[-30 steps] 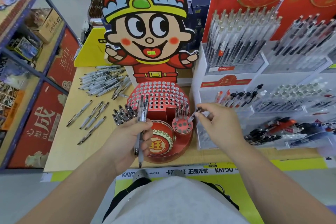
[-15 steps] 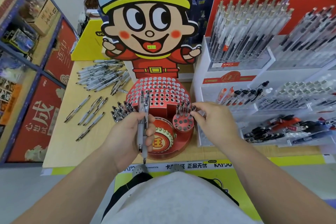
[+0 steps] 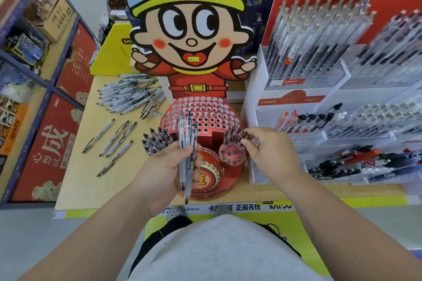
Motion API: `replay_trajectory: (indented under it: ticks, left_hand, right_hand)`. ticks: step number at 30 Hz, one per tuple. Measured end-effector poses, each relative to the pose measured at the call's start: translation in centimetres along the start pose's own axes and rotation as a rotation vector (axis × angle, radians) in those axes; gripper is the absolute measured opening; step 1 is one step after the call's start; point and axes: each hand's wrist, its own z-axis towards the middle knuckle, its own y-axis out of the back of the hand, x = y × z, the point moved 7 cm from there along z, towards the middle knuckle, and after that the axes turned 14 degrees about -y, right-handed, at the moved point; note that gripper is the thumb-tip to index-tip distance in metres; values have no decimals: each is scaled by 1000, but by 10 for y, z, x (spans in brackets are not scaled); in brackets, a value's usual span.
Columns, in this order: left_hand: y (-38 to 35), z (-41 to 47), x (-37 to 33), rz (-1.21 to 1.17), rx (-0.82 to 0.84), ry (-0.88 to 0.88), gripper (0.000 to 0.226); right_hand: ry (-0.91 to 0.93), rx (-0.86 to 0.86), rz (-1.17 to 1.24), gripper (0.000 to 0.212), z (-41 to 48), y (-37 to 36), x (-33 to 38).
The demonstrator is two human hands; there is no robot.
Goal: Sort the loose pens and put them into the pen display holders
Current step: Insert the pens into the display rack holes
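Observation:
My left hand (image 3: 163,167) grips a small bundle of clear pens (image 3: 187,129) upright in front of the red perforated pen display holder (image 3: 206,115). My right hand (image 3: 272,151) pinches the top of a dark-capped pen (image 3: 245,136) that stands in the small round red holder (image 3: 231,155), beside a few other pens in it. A matching round holder on the left (image 3: 157,141) is packed with pens. Several loose pens (image 3: 114,138) lie on the wooden table (image 3: 75,180), and a bigger heap of pens (image 3: 129,98) lies behind them.
A large cartoon cardboard figure (image 3: 191,36) rises behind the red holder. White display racks (image 3: 301,98) full of pens stand close on the right. A blue shelf (image 3: 34,80) with boxes and red packs runs along the left. A yellow box (image 3: 112,52) stands at the back.
My right hand has brought its pen left to the small round holder and stood it in a hole at the holder's right edge. My left hand has raised its bundle slightly.

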Motion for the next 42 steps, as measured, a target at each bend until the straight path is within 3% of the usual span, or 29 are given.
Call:
replay_trajectory:
  ticks: [3, 7, 9, 12, 14, 16, 21, 24, 27, 33, 42]
  left_hand:
    - [-2, -1, -5, 16, 22, -20, 20]
    - [-10, -2, -9, 29, 74, -54, 20]
    - [-18, -3, -11, 33, 110, -62, 20]
    - [-32, -4, -14, 58, 190, -68, 22]
    - [-40, -5, -15, 78, 235, -72, 25]
    - [-44, -5, -16, 74, 255, -76, 27]
    - [-53, -8, -12, 152, 292, -88, 16]
    - [-49, -6, -5, 163, 181, -54, 20]
    - [-32, 0, -3, 172, -26, -50, 22]
    - [-5, 1, -8, 232, -208, -72, 22]
    - [-2, -5, -2, 228, -216, -57, 22]
  right_hand:
    - [23, 12, -36, 43, -5, 9, 8]
    - [43, -58, 89, 38, -16, 38, 27]
    - [-23, 38, 296, 33, -18, 42, 33]
    - [-200, 333, 703, 22, -19, 31, 37]
    - [-237, 478, 810, 14, -23, 22, 40]
    - [-209, 540, 840, 5, -26, 19, 42]
    - [-174, 527, 913, 8, -31, 20, 35]
    - [-165, 499, 926, 5, -29, 26, 33]
    - [-167, 386, 991, 15, -19, 46, 24]
    - [-36, 93, 725, 14, -2, 75, 7]
    - [62, 22, 267, 23, -11, 23, 1]
